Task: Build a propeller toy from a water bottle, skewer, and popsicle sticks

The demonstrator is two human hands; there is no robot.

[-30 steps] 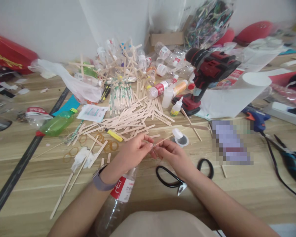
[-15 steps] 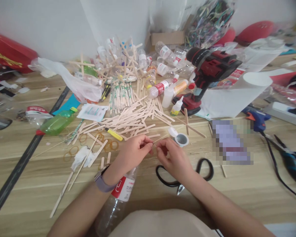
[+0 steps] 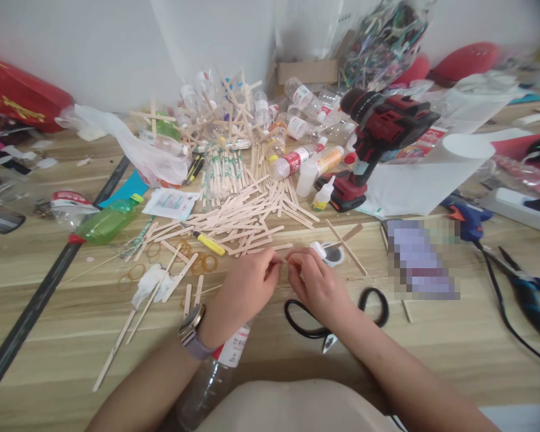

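My left hand [image 3: 252, 279] and my right hand [image 3: 317, 279] are close together over the table, both pinching a thin wooden stick [image 3: 284, 260]. Most of the stick is hidden by my fingers. Just beyond my right hand, two crossed wooden craft sticks [image 3: 342, 239] overlap a small open cup [image 3: 333, 254] of dark material; whether they join the thin stick is hidden. Beneath my right wrist lie black-handled scissors [image 3: 303, 321]. A clear plastic bottle [image 3: 207, 384] with a red and white label lies under my left forearm.
Loose craft sticks [image 3: 247, 219] are heaped ahead, near a yellow cutter [image 3: 210, 243] and rubber bands [image 3: 209, 262]. A red drill [image 3: 373, 138] stands behind a glue bottle [image 3: 324, 195]. At right are a blue glue gun [image 3: 470, 217] and pliers [image 3: 531, 294]; a green bottle [image 3: 108, 222] lies left.
The crossed craft sticks beyond my right hand have turned to a new angle. My left wrist has rolled, bringing the watch face into view, and my fingers have shifted slightly.
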